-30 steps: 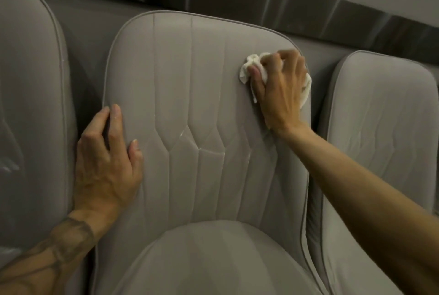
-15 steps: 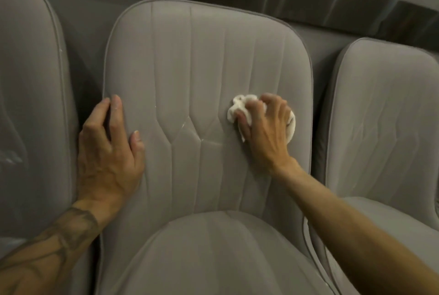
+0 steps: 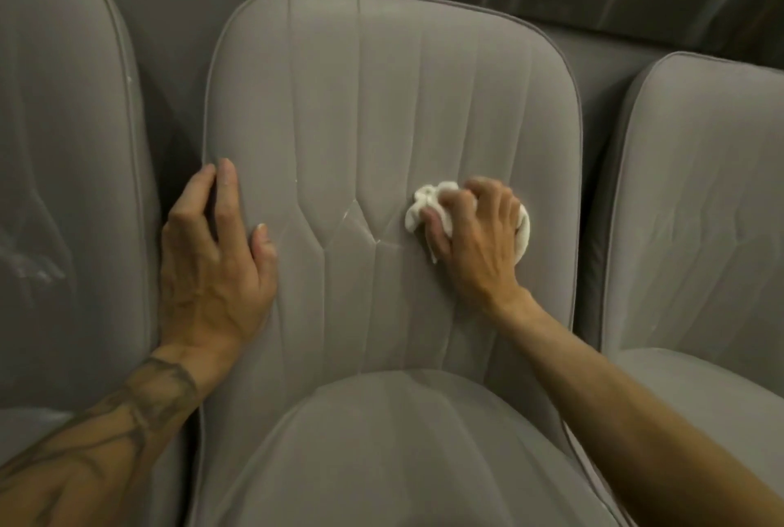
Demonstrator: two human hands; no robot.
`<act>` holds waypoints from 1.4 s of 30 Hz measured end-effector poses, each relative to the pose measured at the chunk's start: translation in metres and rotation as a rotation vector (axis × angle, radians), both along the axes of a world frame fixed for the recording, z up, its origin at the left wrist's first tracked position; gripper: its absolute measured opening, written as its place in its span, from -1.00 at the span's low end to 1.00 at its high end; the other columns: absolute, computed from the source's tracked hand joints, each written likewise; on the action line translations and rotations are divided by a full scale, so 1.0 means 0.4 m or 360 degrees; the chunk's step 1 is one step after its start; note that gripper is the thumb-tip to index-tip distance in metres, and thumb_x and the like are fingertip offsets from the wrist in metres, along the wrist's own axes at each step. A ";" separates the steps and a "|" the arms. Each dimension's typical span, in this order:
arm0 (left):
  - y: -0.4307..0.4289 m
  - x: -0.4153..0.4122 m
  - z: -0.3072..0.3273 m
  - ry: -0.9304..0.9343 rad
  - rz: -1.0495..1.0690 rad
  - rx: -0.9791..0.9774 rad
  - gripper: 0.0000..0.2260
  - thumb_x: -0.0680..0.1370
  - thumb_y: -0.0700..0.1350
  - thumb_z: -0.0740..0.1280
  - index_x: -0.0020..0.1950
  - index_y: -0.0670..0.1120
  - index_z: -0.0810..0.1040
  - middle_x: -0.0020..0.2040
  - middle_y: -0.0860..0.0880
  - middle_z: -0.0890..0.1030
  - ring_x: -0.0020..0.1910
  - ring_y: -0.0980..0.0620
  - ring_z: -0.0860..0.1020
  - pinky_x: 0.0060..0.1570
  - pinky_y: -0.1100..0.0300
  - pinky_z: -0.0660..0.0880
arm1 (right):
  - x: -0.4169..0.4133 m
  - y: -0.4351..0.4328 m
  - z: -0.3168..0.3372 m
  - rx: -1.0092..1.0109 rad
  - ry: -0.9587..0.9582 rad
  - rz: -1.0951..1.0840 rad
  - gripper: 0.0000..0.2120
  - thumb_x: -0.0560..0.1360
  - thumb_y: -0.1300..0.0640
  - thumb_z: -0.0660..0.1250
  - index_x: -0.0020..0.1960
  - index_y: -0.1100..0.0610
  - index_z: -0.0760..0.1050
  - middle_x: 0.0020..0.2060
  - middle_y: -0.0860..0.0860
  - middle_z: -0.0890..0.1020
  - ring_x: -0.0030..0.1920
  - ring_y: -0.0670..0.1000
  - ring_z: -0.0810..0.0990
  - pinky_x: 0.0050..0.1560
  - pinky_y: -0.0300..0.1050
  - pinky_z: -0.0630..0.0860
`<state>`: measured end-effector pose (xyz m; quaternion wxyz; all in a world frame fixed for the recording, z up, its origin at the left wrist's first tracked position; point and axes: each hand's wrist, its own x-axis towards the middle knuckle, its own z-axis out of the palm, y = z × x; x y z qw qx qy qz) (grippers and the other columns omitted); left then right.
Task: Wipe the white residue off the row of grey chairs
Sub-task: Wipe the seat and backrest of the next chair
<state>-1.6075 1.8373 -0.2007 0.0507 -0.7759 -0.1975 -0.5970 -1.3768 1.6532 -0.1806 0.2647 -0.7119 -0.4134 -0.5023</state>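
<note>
Presses white cloth, clenched in right hand, against middle chair backrest; rests left hand, fingers extended, on its edge.

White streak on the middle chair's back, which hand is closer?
Right. The right hand, gripping the cloth, sits just right of the streak; the left hand rests farther off at the backrest's left edge.

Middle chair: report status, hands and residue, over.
Left hand flat on middle chair edge. Right hand presses white cloth to backrest. White residue in centre seams, left of cloth. Nothing in the way.
</note>
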 end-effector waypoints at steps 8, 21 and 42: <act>-0.003 0.001 -0.001 -0.0012 -0.0003 -0.0006 -0.47 0.68 -0.11 0.17 0.61 -0.31 0.21 0.45 -0.42 0.35 0.41 -0.37 0.36 0.46 -0.14 0.31 | -0.057 -0.033 -0.150 -0.0340 -0.0063 0.0138 -0.75 0.59 -0.13 0.29 0.10 0.03 0.41 0.01 0.15 0.55 -0.07 0.21 0.53 0.03 0.09 0.37; -0.006 0.000 0.001 -0.0008 0.0012 -0.0003 -0.46 0.67 -0.13 0.19 0.61 -0.32 0.22 0.46 -0.42 0.36 0.41 -0.37 0.38 0.46 -0.14 0.32 | -0.077 -0.078 -0.282 -0.0649 -0.0188 0.0228 -0.70 0.66 -0.12 0.17 0.15 0.07 0.52 0.05 0.11 0.45 -0.12 0.21 0.55 0.01 0.07 0.34; -0.003 0.001 0.000 -0.0007 0.0008 -0.0021 -0.46 0.67 -0.13 0.19 0.61 -0.31 0.22 0.45 -0.42 0.35 0.40 -0.39 0.38 0.44 -0.19 0.36 | 0.009 -0.093 -0.087 -0.0307 -0.0041 -0.0034 -0.71 0.62 -0.16 0.18 0.19 0.00 0.44 0.11 0.10 0.42 0.04 0.17 0.45 0.08 0.08 0.29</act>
